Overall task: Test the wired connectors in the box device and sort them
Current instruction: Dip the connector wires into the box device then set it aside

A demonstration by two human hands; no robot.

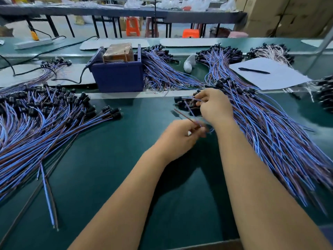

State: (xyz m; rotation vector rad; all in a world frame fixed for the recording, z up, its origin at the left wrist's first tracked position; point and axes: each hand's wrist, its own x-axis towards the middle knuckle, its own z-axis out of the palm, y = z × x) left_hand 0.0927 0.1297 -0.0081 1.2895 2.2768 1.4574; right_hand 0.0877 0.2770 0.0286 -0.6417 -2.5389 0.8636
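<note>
A blue box device (118, 76) with a copper-coloured block inside stands at the table's back centre. Large piles of wired connectors, blue and brown leads with black heads, lie on the left (36, 123) and on the right (270, 127). My right hand (214, 105) grips a small bunch of connectors (185, 103) at the right pile's near edge. My left hand (178, 138) pinches the blurred brown and blue wire ends (187, 118) of that bunch just below.
More connector bundles (162, 69) lie behind the box. A white sheet (281, 76) with a black pen (254, 70) sits at the right, a white object (189, 64) beside it. A power strip (32, 43) and black cable (75, 81) are at the back left. Two loose leads (48, 193) lie near front left.
</note>
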